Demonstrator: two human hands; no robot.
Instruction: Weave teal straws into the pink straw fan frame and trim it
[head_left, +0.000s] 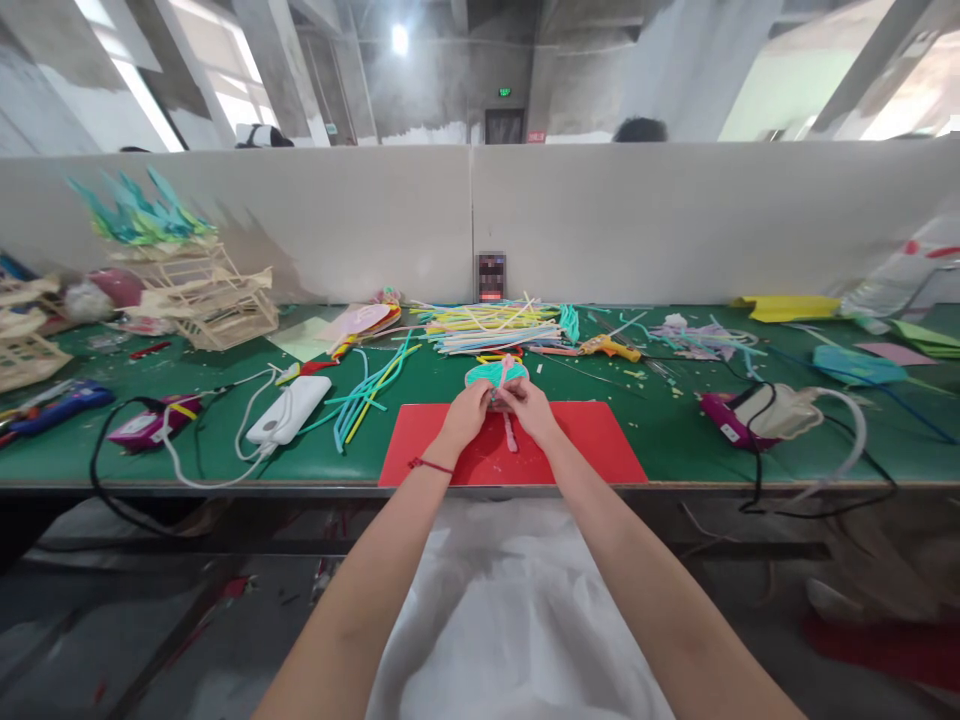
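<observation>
My left hand (pixel 466 412) and my right hand (pixel 527 406) meet over a red mat (pixel 600 445) at the table's front edge. Both are closed, fingertips pinching the near edge of a small round teal and pink craft piece (pixel 491 374) made of coiled strips. A pink strip (pixel 511 433) hangs from it down onto the mat. A red string bracelet circles my left wrist. Just behind the piece lies a pile of coloured straws (pixel 487 328) and a yellow glue gun (pixel 609 348).
A green table (pixel 660 425) carries a white power bank (pixel 290 410) with cables, loose teal straws (pixel 371 390), a wooden stick model (pixel 202 290) at left, purple devices (pixel 731 420) and coloured paper (pixel 787 307) at right. A white partition (pixel 675 220) stands behind.
</observation>
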